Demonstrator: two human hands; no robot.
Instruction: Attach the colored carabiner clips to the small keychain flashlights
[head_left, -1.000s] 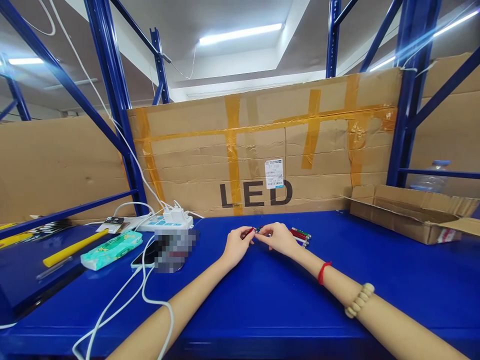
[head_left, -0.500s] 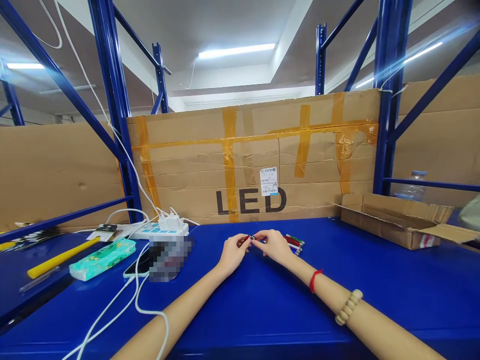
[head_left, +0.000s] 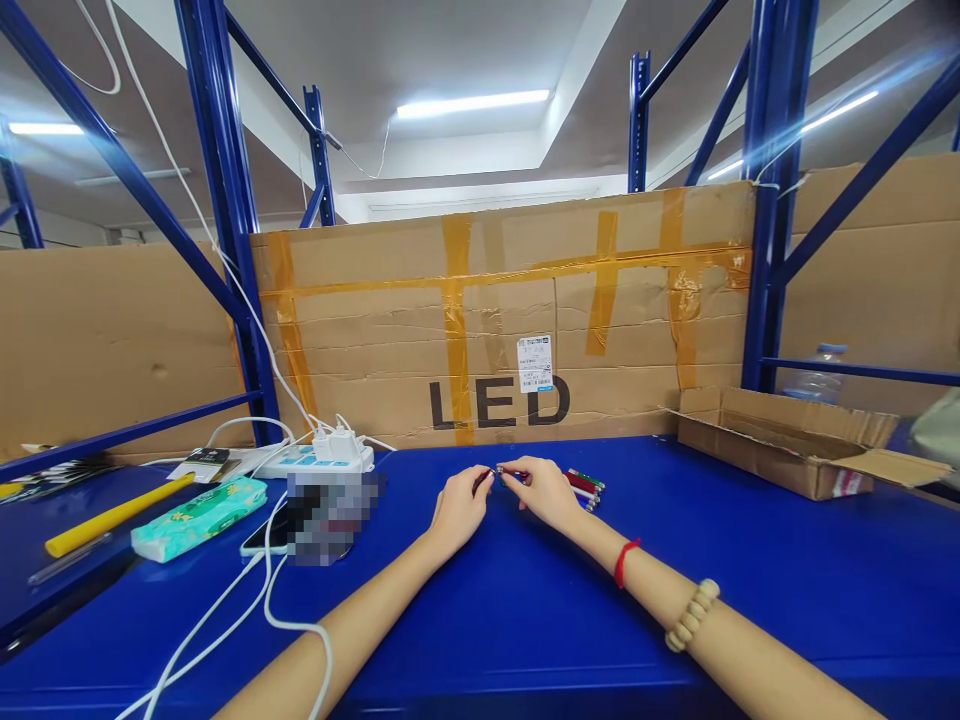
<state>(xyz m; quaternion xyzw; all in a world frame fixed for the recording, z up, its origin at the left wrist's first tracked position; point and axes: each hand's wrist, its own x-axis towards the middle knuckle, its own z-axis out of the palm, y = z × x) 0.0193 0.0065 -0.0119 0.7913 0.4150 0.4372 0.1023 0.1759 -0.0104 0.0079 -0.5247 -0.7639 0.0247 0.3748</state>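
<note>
My left hand [head_left: 461,503] is closed around a slim dark-red pen-like stick [head_left: 481,480], mostly covered by the fingers. Facing it, my right hand [head_left: 546,492] is in a pinch, with a tiny silvery piece [head_left: 499,471] at its fingertips. A narrow gap lies between the two sets of fingertips. Just beyond the right hand, several slim pen-like sticks [head_left: 586,487] in red, green and white with silvery ends lie together on the blue table [head_left: 517,610]. The right hand partly hides them.
To the left are a power strip [head_left: 285,463] with white cables, a phone [head_left: 259,540], a green tissue pack [head_left: 199,518] and a yellow rod [head_left: 120,515]. An open cardboard box [head_left: 780,465] stands at right. A large cardboard sheet [head_left: 375,350] and blue rack posts [head_left: 776,200] close off the back.
The fingertips of my two hands, touching before, have parted slightly. The tiny silvery piece now shows at the right fingertips, apart from the left hand. The view has shifted a little.
</note>
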